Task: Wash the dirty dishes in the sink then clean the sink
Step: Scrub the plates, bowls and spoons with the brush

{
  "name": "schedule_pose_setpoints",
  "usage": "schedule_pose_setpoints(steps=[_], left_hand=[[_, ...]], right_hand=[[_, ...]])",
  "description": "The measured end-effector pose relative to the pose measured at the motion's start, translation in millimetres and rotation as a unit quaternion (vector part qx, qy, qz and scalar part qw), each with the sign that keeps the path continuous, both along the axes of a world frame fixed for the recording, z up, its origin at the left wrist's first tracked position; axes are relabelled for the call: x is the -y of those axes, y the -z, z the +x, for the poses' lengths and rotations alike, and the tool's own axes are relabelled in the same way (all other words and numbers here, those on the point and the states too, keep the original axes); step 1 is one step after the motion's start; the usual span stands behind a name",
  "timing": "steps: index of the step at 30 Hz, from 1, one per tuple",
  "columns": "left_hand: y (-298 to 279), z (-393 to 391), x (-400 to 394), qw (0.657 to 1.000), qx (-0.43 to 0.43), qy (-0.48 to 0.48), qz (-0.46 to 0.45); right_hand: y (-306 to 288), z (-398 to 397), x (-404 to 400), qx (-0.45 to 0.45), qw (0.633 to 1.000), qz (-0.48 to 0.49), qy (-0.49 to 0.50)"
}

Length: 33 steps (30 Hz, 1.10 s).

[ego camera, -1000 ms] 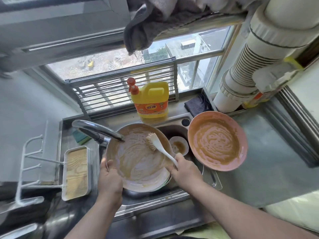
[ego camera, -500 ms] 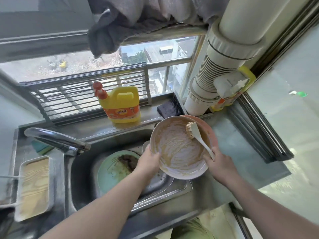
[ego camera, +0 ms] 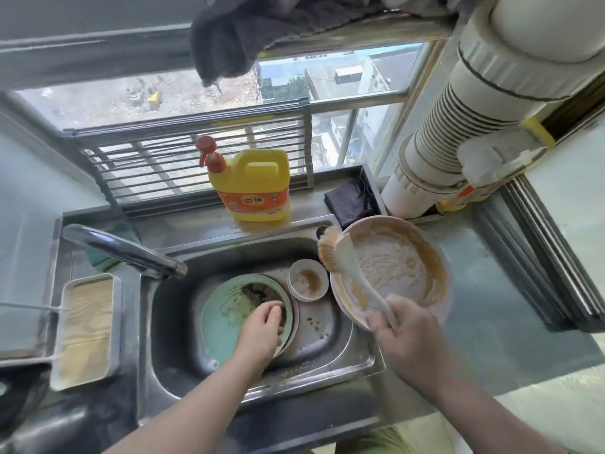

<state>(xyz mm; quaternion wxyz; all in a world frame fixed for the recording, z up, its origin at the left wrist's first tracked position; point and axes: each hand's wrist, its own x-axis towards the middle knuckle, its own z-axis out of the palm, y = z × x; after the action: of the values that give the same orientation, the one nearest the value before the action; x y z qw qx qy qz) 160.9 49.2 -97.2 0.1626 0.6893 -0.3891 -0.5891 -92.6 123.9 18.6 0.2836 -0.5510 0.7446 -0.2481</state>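
A green plate (ego camera: 226,309) smeared with brown food lies in the steel sink (ego camera: 327,342). My left hand (ego camera: 265,326) reaches down onto its right rim, fingers curled at the edge. A small white dish (ego camera: 307,280) with brown residue sits beside it in the sink. On the counter to the right lie stacked soapy plates (ego camera: 399,267), pink rimmed, coated in tan foam. My right hand (ego camera: 402,335) grips the white handle of a dish brush (ego camera: 343,257), whose bristles hang over the left rim of the stack.
The tap (ego camera: 121,250) reaches over the sink from the left. A yellow detergent jug (ego camera: 252,185) stands on the ledge behind. A dark cloth (ego camera: 350,201) lies by a white ribbed pipe (ego camera: 458,132). A tray (ego camera: 85,329) sits at the left.
The soapy plate went from over the sink to the stack on the right counter. My left hand let it go and dropped to the green plate. The brush moved to the stack's left rim.
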Motion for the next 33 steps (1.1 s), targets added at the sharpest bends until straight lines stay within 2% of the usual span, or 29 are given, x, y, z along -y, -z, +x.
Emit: schedule_pose_setpoints(steps=[2,4,6,10,13,16,20,25,30,33], left_hand=[[18.4,55.9,-3.2,0.989,0.146,0.005,0.016],[30.3,97.7,-0.6,0.969,0.242,-0.012,0.053],[42.9,122.0,5.1,0.961,0.267,0.000,0.068],[71.0,136.1,19.9,0.958,0.274,0.057,0.059],[88.5,135.1,31.0,0.946,0.305,0.098,0.054],[94.8,133.2,34.7,0.920,0.359,0.155,0.009],[93.7,139.5,29.8,0.920,0.353,0.167,0.006],[87.3,146.1,13.8,0.957,0.268,0.090,0.065],[61.6,156.6,11.3,0.964,0.220,0.091,0.117],[42.5,163.9,14.0,0.971,0.145,0.060,0.182]], right_hand=[[17.3,47.3,9.4,0.028,0.992,0.061,-0.104],[48.4,85.5,21.3,0.031,0.972,0.130,-0.192],[85.3,111.6,35.2,0.025,0.957,0.195,-0.216],[152.4,133.0,68.1,-0.044,0.937,0.288,-0.193],[188.2,136.4,87.6,-0.066,0.930,0.324,-0.160],[212.0,142.4,92.3,-0.081,0.931,0.327,-0.143],[216.1,152.0,86.8,-0.084,0.944,0.300,-0.106],[199.8,152.6,75.2,-0.084,0.963,0.246,-0.077],[178.0,147.1,73.4,-0.108,0.954,0.267,-0.083],[165.4,144.6,77.4,-0.127,0.940,0.299,-0.099]])
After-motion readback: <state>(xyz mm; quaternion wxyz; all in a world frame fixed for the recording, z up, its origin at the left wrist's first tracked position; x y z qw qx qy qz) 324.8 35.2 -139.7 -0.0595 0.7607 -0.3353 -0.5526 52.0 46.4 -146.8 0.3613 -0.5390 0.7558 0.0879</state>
